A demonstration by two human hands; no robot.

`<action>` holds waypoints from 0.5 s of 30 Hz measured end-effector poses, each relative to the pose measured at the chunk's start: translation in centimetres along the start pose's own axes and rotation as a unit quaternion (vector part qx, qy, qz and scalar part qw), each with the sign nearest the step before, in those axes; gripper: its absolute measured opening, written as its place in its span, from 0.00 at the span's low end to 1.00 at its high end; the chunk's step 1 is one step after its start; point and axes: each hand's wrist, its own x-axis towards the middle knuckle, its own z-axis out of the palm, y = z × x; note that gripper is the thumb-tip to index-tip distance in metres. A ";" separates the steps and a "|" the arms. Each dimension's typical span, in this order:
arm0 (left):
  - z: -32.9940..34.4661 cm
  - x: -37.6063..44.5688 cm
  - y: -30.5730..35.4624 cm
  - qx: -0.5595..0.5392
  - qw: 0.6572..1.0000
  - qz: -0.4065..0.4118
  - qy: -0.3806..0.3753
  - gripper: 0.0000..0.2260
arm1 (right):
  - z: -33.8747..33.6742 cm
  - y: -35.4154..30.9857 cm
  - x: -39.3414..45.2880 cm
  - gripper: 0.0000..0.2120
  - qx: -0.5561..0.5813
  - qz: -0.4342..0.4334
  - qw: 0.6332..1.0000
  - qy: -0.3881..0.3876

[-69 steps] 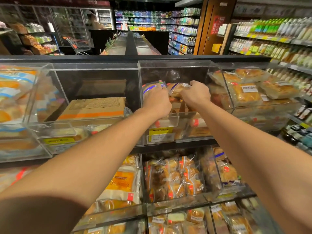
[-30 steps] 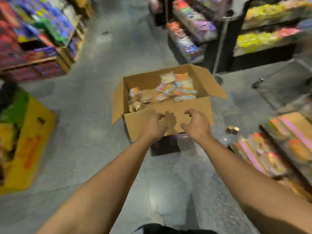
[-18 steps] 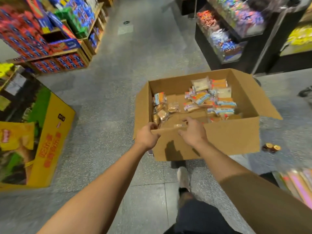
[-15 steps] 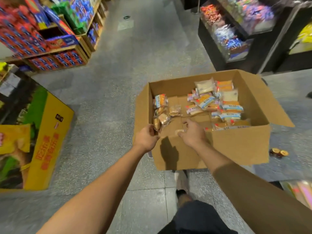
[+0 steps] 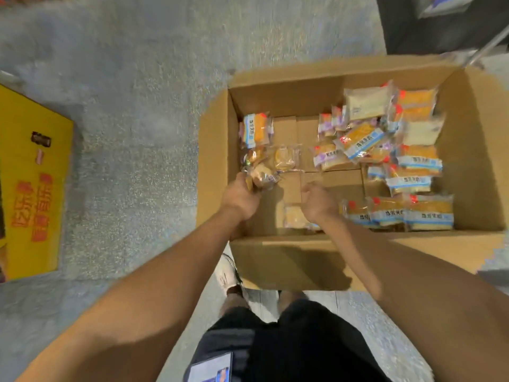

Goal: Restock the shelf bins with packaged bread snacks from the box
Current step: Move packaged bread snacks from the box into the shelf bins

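An open cardboard box (image 5: pixel 289 260) stands on the floor below me, with several packaged bread snacks inside. Orange and white packs (image 5: pixel 410 161) are heaped at its right side. A few clear-wrapped round buns (image 5: pixel 283 158) lie at the left. My left hand (image 5: pixel 241 195) is inside the box at the left wall and grips a clear-wrapped bun pack (image 5: pixel 263 173). My right hand (image 5: pixel 319 201) hovers over the box's bare middle with fingers curled, holding nothing I can make out. A pale pack (image 5: pixel 294 216) lies just under it.
A yellow printed carton (image 5: pixel 33 183) lies on the grey speckled floor at the left. A dark shelf base (image 5: pixel 429 26) stands behind the box at top right. My white shoe (image 5: pixel 228 274) is against the box's near wall. The shelf bins are out of view.
I have turned from the shelf bins to the box and leaned over it. Both hands dropped from the box's near rim into it, and my left hand took hold of a bun pack.
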 end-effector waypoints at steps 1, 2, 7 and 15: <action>0.6 1.3 -0.2 0.001 1.000 -0.007 -0.003 0.24 | 0.5 0.5 0.9 0.23 -0.016 0.009 1.000 -0.009; 1.2 2.4 -0.4 0.003 1.000 -0.017 -0.008 0.25 | 1.2 1.0 1.7 0.24 -0.033 0.015 0.999 -0.022; 4.7 6.7 -1.7 0.049 0.997 -0.056 -0.024 0.31 | 4.1 2.5 4.6 0.26 -0.129 -0.020 0.985 -0.115; 8.7 8.6 -3.8 0.051 0.997 0.043 0.026 0.21 | 7.5 3.6 7.7 0.32 -0.310 -0.133 0.929 -0.153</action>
